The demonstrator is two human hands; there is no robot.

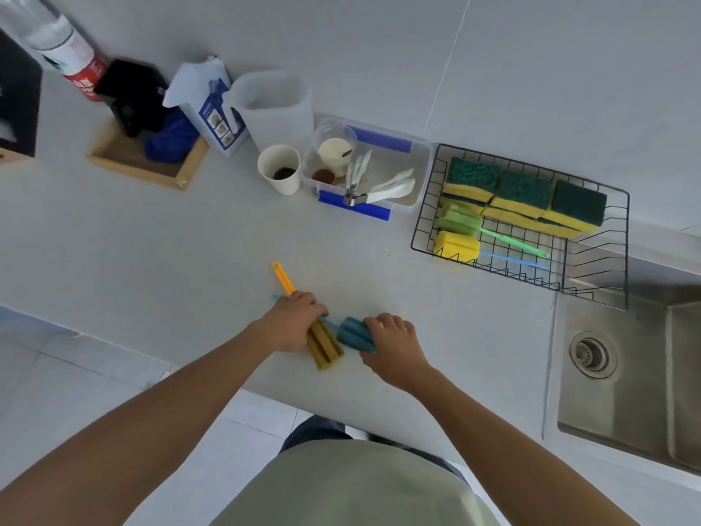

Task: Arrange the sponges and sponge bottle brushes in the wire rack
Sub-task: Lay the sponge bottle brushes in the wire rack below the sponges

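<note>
- Blue sponge bottle brush [354, 334]: ribbed foam head, thin blue handle, lying on the grey tabletop [197, 237]; right hand [394, 347] with grip clamped on the foam head
- Mustard sponge bottle brush [325, 349]: ribbed foam, flat orange plastic handle with a loop end; left hand [292, 322] with grip curled round it
- Black wire rack [523, 225] beside the steel sink [629, 373]: yellow sponges [525, 195] with rough green pads in a row, green-headed and yellow-headed brushes in front
</note>
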